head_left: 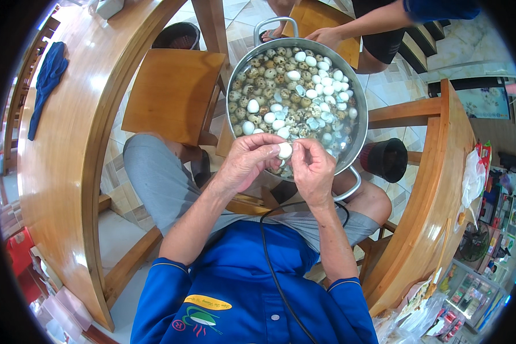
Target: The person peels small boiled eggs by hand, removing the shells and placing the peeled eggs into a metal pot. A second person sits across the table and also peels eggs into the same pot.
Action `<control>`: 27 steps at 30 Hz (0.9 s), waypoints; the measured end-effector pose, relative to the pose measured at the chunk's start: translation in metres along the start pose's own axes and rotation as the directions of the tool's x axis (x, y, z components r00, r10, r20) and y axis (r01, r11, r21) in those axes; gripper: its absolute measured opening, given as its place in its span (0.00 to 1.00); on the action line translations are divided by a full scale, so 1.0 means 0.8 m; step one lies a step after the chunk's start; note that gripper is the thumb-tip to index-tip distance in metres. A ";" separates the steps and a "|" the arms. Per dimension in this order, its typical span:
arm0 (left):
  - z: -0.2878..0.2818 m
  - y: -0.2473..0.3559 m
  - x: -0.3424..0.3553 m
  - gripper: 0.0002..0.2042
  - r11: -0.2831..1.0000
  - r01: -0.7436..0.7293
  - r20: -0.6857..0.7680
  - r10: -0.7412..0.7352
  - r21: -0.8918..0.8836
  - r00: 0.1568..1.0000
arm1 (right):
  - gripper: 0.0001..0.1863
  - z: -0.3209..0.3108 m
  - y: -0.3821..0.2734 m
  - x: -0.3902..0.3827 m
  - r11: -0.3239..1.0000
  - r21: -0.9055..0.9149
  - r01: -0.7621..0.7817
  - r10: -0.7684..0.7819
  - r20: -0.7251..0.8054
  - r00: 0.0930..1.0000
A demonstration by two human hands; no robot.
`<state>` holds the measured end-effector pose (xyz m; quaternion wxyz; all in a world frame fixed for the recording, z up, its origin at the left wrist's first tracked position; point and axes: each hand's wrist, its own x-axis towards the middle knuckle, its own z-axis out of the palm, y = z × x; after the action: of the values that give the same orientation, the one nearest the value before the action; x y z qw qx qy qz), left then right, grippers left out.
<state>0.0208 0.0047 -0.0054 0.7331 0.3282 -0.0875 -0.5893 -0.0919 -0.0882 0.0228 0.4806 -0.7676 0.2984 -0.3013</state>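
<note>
Between my two hands, over the near rim of a large metal pot [360, 114], is a small white peeled quail egg [285, 151]. My left hand [247, 159] grips it between thumb and fingers. Touching or almost touching its right side are the pinched thumb and forefinger of my right hand [313, 170]; whether they hold a bit of shell cannot be made out. Speckled unpeeled quail eggs [262, 83] fill the left of the pot in water. White peeled eggs [328, 81] gather at its right, with pale shell pieces [314, 122] among them.
Across the pot, another person's hand [327, 38] rests by the far rim. A wooden stool [172, 92] stands left of the pot, a dark basket [178, 35] behind it. Wooden tables flank me, the left one [92, 74] bearing a blue cloth [50, 74]. A black bucket [391, 159] sits right.
</note>
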 end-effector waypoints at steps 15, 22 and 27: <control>0.004 0.000 0.000 0.12 0.997 0.000 -0.008 0.000 0.081 1.000 | 0.03 -0.006 0.004 -0.004 0.999 -0.037 -0.035 0.035 -0.010 0.999; 0.005 0.001 0.002 0.08 0.999 0.003 0.028 -0.004 0.049 1.000 | 0.02 -0.016 0.024 0.005 0.990 -0.063 -0.123 0.112 -0.164 0.980; 0.007 -0.003 0.003 0.09 0.979 -0.065 -0.067 0.079 0.191 0.995 | 0.06 -0.016 0.024 0.009 0.924 -0.354 0.144 -0.178 -0.065 0.982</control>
<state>0.0167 0.0003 -0.0027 0.7222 0.4146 -0.1273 -0.5388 -0.0999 -0.1075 0.0106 0.2963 -0.8469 0.3054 -0.3188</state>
